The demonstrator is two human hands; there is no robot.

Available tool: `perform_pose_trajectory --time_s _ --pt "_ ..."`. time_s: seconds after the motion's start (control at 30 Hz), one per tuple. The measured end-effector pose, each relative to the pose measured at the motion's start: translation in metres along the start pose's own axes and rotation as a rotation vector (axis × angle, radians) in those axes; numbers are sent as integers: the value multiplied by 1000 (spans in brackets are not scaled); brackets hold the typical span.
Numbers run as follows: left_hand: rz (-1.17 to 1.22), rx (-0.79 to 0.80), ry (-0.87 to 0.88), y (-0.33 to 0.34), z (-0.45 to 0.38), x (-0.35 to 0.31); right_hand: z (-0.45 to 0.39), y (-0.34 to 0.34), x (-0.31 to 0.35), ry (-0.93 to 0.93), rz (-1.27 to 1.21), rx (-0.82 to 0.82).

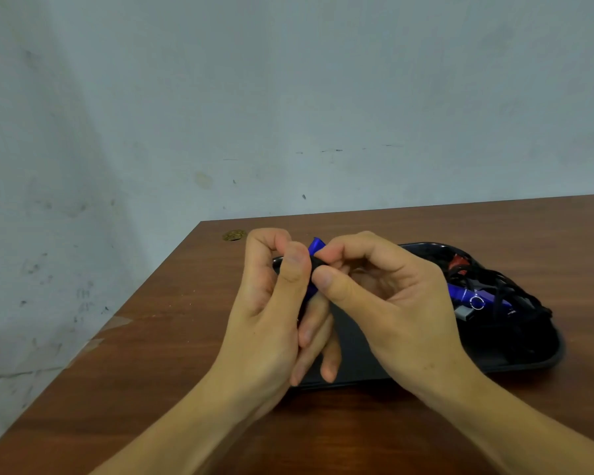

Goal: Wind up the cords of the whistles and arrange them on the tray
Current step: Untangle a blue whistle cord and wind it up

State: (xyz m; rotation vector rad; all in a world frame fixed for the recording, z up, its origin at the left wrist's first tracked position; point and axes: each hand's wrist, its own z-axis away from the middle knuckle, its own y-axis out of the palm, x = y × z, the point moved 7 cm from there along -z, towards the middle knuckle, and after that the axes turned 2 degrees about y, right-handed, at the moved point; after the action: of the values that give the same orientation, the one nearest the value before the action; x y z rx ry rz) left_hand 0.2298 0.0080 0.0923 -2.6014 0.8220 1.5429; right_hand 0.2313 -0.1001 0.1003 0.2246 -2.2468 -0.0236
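The left hand [275, 303] and right hand [384, 296] both pinch a blue whistle [314, 246] with black cord around it, held above the black tray's [528, 358] left end; more whistles [474, 298] and tangled cords [504, 286] lie at the tray's right end, near the table's [151, 371] far edge.

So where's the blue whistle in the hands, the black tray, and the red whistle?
blue whistle [314, 244], head view, tip above the fingers.
black tray [547, 358], head view, right rim.
red whistle [457, 260], head view, body among cords.
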Motion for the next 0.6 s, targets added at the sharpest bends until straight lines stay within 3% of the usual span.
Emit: perform_pose_trajectory --time_s 0.17,0.33,0.47,0.6 --pt "-152 14 33 1 2 -3 3 3 11 -138 277 35" --pt "-278 -89 -95 -8 2 2 0 3 14 -170 477 60" --pt "-459 -223 -85 -17 2 -4 -4 3 5 -27 473 56" --pt "-583 -233 -48 -16 4 -6 -7 2 -5 125 360 104"
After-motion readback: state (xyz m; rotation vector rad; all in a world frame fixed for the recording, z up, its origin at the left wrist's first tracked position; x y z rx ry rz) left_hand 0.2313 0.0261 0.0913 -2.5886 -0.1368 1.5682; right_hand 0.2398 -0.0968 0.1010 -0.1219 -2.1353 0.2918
